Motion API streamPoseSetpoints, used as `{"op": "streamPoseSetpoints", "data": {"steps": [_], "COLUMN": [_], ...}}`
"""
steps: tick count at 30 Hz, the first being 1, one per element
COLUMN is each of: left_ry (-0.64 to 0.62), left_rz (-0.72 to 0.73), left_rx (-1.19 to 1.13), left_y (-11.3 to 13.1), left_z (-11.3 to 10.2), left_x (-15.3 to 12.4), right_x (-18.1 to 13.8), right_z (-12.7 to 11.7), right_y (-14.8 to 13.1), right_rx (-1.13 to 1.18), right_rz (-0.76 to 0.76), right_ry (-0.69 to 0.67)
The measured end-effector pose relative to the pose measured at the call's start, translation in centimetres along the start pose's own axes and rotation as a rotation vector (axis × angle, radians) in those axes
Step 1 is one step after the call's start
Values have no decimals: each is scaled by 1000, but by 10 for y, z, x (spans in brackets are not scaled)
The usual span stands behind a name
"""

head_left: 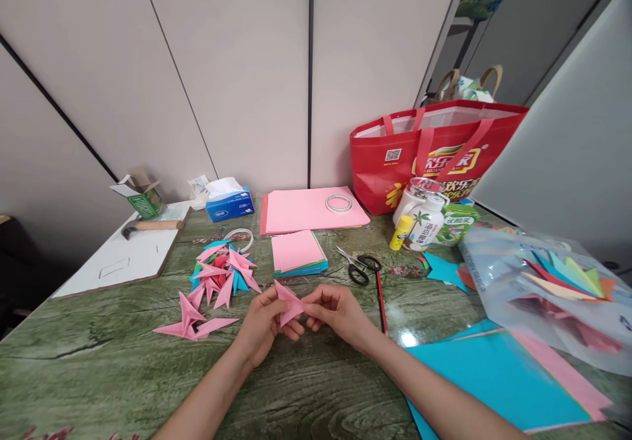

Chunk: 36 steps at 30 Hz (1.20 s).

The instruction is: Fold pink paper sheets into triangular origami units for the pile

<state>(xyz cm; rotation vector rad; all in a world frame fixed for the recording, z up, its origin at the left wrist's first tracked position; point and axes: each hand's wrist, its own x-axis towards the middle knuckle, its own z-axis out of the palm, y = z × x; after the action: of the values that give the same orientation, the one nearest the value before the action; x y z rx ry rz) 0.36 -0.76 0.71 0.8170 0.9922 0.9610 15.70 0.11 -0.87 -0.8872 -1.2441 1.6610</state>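
Observation:
A small folded pink paper (pixel 290 305) is held above the table between my two hands. My left hand (pixel 264 318) pinches its left side with thumb and fingers. At its right corner, the thumb and forefinger of my right hand (pixel 336 308) are closed on it. Left of my hands lies a heap of folded paper pieces (pixel 224 272), mostly pink with some blue, red and green. A larger pink folded piece (pixel 186 325) sits at the near side of that heap. Just beyond my hands is a stack of square paper sheets (pixel 297 251), pink on top.
Scissors (pixel 358 265), a red pencil (pixel 380 302) and a yellow glue stick (pixel 401 232) lie or stand to the right. Large blue sheets (pixel 494 374) and a plastic bag (pixel 494 275) occupy the right side. A red bag (pixel 375 173), tissue pack (pixel 230 206) and hammer (pixel 153 225) are farther back.

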Motion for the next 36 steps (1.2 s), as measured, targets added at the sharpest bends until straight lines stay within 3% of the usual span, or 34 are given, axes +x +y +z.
{"op": "streamPoseSetpoints", "data": {"steps": [5,11,19,22,24,28,30,33,36], "left_ry": [-24,-45,7,9,-13,-104,-141,-183,-214], "left_rz": [-52,-86,-260,-266,-209,-59,-15,46,85], "left_rx": [-107,-175,-275,-262,-210,-47,43,172,223], "left_y": [2,1,3,2,2,1,0,-2,-3], "left_z": [-2,-3,-3,-4,-5,-5,-4,0,2], "left_x": [1,2,3,4,5,3,1,-2,-4], "right_x": [-1,-7,-8,-8,-8,-4,-2,-1,-1], "right_z": [2,8,0,0,1,3,4,5,6], "right_y": [0,2,10,10,7,3,3,6,9], "right_rx": [19,-65,-522,-602,-563,-243,-109,-60,-67], "right_rz": [-52,-120,-569,-625,-519,-81,63,163,170], "right_ry": [-26,94,61,30,27,24,30,-1,-6]}}
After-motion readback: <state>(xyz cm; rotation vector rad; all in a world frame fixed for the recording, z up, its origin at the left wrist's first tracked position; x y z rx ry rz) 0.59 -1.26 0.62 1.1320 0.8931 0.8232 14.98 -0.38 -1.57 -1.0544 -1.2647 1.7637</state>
